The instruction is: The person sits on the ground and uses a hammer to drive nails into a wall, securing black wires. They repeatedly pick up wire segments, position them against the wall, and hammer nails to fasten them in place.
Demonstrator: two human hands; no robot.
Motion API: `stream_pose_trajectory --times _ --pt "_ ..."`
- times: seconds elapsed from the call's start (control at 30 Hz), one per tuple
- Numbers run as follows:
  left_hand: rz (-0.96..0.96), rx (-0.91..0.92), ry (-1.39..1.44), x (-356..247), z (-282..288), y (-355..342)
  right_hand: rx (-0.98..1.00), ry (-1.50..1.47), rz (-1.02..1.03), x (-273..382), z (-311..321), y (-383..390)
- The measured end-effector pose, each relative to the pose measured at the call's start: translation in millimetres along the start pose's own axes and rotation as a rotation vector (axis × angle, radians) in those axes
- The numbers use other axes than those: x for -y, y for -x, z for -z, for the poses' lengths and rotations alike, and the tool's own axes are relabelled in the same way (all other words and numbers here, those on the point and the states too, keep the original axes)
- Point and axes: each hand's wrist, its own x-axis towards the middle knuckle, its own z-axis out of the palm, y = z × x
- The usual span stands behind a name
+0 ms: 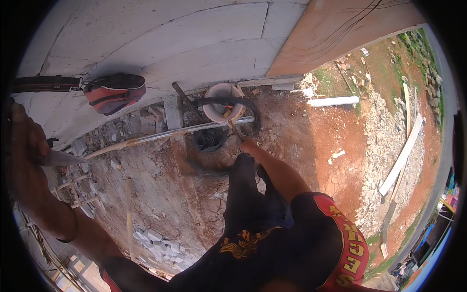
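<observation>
At the far left, close to the block wall point(194, 36), my raised left hand point(29, 138) is closed. From it sticks out a grey pointed blade point(62, 158), like a trowel's; its handle is hidden in the dark rim. My right hand point(248, 145) is low in front of my legs, its fingers wrapped round a thin dark stick-like handle point(237, 132). That handle slants up toward the pale bucket point(212, 111) at the wall's foot. Small yellow and red things lie inside the bucket. A black hose point(257, 111) loops around it.
A red and black bag point(116, 95) hangs on the wall by its strap. A long pole point(170, 134) crosses the ground before the bucket, beside a black crumpled thing point(210, 140). Broken blocks point(160, 248) lie lower left. To the right are a white pipe point(333, 101), rubble and planks point(403, 155).
</observation>
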Motion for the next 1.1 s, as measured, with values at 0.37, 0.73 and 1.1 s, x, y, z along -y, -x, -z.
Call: stream_pose_trajectory --times 0.37,0.73,1.1 --pt "0.61 0.229 0.027 334 -323 301 -0.416 -0.448 0.155 53 -90 -269" --pt "-0.317 1.032 -0.528 355 -524 334 -0.754 -0.038 1.084 -112 -26 -40" --pt "-0.584 1.002 0.138 295 -776 414 -0.834 -0.315 -0.336 -322 39 -37"
